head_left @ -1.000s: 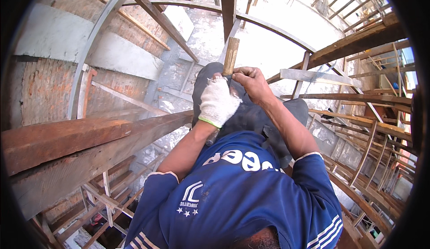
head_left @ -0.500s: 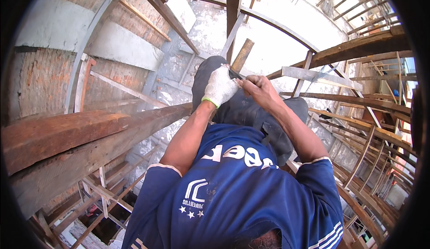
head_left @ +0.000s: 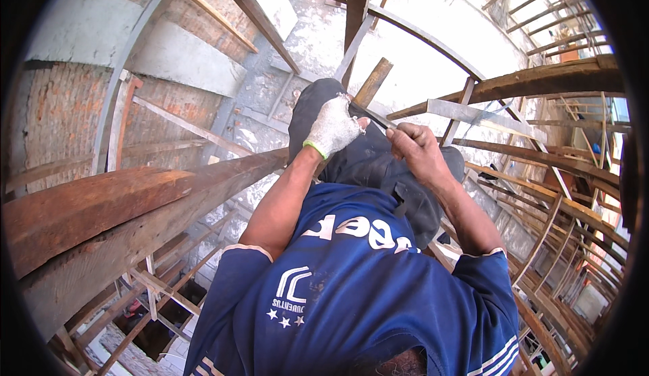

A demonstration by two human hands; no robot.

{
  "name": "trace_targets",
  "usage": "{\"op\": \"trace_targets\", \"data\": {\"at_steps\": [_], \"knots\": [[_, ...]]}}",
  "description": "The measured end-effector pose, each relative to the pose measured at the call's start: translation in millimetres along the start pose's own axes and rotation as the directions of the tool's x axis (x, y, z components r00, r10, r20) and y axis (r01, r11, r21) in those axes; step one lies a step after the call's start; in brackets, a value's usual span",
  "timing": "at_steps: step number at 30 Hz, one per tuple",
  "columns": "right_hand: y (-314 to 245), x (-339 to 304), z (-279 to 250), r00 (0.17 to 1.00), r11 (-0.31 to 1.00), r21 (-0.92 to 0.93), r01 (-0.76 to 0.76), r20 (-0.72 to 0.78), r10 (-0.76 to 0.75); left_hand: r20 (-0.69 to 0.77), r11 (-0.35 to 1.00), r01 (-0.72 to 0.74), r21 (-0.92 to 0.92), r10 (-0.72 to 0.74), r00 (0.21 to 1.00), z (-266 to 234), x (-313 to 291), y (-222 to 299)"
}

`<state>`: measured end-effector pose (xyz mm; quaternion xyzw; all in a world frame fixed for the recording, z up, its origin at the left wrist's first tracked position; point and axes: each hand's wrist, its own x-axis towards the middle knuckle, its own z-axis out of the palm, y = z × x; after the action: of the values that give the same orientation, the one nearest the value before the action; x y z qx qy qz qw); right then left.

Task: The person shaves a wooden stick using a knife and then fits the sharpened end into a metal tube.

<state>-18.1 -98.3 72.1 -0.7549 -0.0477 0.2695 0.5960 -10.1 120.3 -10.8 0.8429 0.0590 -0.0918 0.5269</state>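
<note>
My left hand (head_left: 334, 124), in a white knit glove with a green cuff, lies curled against my dark trousers (head_left: 362, 166) at the raised knee. Beside it a thin dark strip (head_left: 370, 114) slants toward my right hand (head_left: 414, 147). I cannot tell its kind or where it ends. The bare right hand is closed, thumb against the bent fingers, a short way from the glove. Whatever sits inside either grip is hidden.
Thick timber beams (head_left: 94, 214) run close on my left. A short wood piece (head_left: 373, 82) sticks out past the knee. To the right stand a heavy beam (head_left: 541, 79), a pale board (head_left: 480, 116) and many thin wooden frames. Openings drop away at lower left.
My right hand has moved right and slightly down, away from the gloved left hand, and a gap shows between them. More of the dark strip shows. The left hand has barely shifted.
</note>
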Motion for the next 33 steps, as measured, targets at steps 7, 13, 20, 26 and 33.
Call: {"op": "trace_targets", "data": {"at_steps": [7, 13, 20, 26, 33], "knots": [[52, 30, -33, 0.989, 0.929, -0.35, 0.119, -0.04, -0.141, 0.213, 0.964, 0.164, -0.21, -0.119, 0.97, -8, 3, 15], [67, 52, -15, 0.973, 0.942, -0.253, 0.222, -0.01, -0.232, 0.491, 0.86, 0.27, -0.434, -0.026, 0.871, -18, -2, 27], [13, 44, 2, 0.887, 0.897, 0.045, 0.44, 0.131, -0.442, 0.724, 0.098, 0.795, -0.599, 0.492, 0.484, -17, -19, 6], [30, 50, 18, 0.949, 0.927, 0.342, 0.152, 0.213, -0.234, 0.689, 0.195, 0.725, -0.66, 0.541, 0.482, -12, -8, -15], [42, 52, 33, 0.962, 0.968, 0.016, 0.25, -0.118, -0.247, 0.182, 0.998, 0.059, 0.004, -0.058, 0.982, -39, -27, 36]]}}
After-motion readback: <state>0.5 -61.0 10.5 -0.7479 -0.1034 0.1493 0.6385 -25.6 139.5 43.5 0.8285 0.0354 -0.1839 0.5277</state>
